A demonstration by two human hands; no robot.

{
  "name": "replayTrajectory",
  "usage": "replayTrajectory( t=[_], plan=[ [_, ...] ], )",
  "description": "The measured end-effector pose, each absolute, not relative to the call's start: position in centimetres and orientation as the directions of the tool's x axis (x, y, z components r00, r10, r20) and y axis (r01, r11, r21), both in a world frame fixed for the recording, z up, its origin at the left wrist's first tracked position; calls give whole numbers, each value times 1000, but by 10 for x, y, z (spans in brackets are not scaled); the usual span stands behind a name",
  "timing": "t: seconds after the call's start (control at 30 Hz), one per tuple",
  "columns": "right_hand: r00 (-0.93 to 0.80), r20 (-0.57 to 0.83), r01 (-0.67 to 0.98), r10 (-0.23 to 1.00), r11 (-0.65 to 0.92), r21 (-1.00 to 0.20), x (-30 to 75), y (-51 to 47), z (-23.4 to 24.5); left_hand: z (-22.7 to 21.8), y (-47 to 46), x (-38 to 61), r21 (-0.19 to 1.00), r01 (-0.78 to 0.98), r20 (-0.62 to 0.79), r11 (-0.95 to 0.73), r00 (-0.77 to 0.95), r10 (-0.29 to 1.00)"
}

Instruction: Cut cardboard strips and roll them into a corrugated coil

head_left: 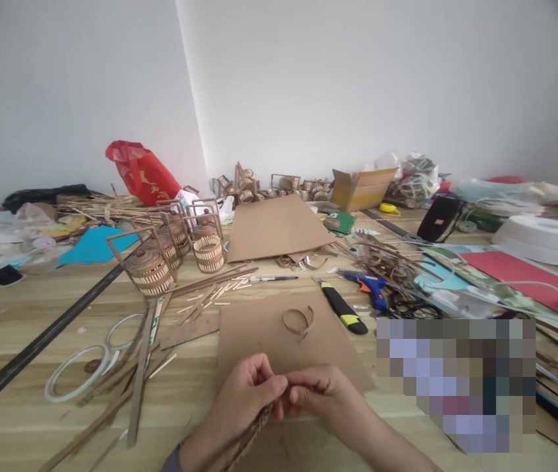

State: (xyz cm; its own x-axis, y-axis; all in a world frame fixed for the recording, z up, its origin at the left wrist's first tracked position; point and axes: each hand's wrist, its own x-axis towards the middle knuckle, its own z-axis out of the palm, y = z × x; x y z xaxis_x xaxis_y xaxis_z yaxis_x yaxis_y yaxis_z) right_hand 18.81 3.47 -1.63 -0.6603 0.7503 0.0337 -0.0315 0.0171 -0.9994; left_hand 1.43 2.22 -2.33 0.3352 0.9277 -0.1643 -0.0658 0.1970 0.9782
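Note:
My left hand (249, 400) is closed around a strip of small wooden slats (255, 431), which trails down toward the bottom edge of the view. Fingers bent and pinched, my right hand (325, 396) meets the left at the strip's upper end. The fingertips hide that end. Beneath and beyond both hands lies a cardboard sheet (259, 321), with a curled thin brown strip (296, 321) on it. Just past its right edge are a black-and-yellow utility knife (342, 307) and a blue glue gun (370, 287).
Small slatted baskets with handles (151, 270) stand at the left. Long wooden strips (141, 373) and rolls of white tape (77, 373) lie nearer. Farther back are a large cardboard sheet (279, 226), a red bag (145, 174) and a cardboard box (364, 188). A pixelated patch hides the lower right.

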Motion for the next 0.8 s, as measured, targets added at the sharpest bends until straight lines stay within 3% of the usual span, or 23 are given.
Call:
replayTrajectory(
  t=[0.2, 0.43, 0.8],
  plan=[
    [-604, 117, 34, 788, 172, -984, 187, 32, -19, -31, 22, 17, 972, -91, -171, 215, 354, 920],
    [-608, 67, 10, 791, 92, -996, 190, 34, -28, -33, 19, 18, 950, -145, -206, 276, 374, 904],
    [-613, 48, 41, 788, 93, -995, 191, 32, -29, -27, 18, 19, 928, -191, -222, 319, 402, 888]
  ],
)
